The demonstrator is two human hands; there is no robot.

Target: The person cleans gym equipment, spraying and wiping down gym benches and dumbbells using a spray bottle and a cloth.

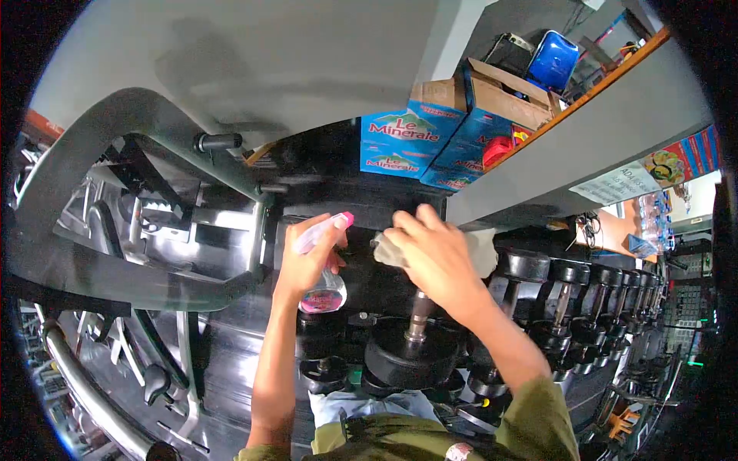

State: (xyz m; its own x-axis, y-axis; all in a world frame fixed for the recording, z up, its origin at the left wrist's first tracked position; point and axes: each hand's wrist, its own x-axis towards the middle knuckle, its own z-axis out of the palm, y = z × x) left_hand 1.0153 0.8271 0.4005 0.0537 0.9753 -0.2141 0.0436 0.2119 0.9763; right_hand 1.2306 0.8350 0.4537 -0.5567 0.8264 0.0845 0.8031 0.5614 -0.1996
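My left hand (313, 253) is closed around the neck of a clear spray bottle (324, 296) with a pink nozzle and a pink label. The nozzle points up and to the right. To the right, my right hand (430, 250) presses a pale grey cloth (482, 250), which sticks out on both sides of the fingers. Under that hand a black dumbbell (411, 353) stands on the rack, its metal handle partly hidden by my wrist. The dark surface beneath the cloth is mostly covered by my hands.
A row of black dumbbells (569, 273) runs off to the right. Blue water cartons (411, 134) stand behind, beside a grey partition (584, 154) with a wooden top edge. At left is a grey exercise machine frame (146, 284).
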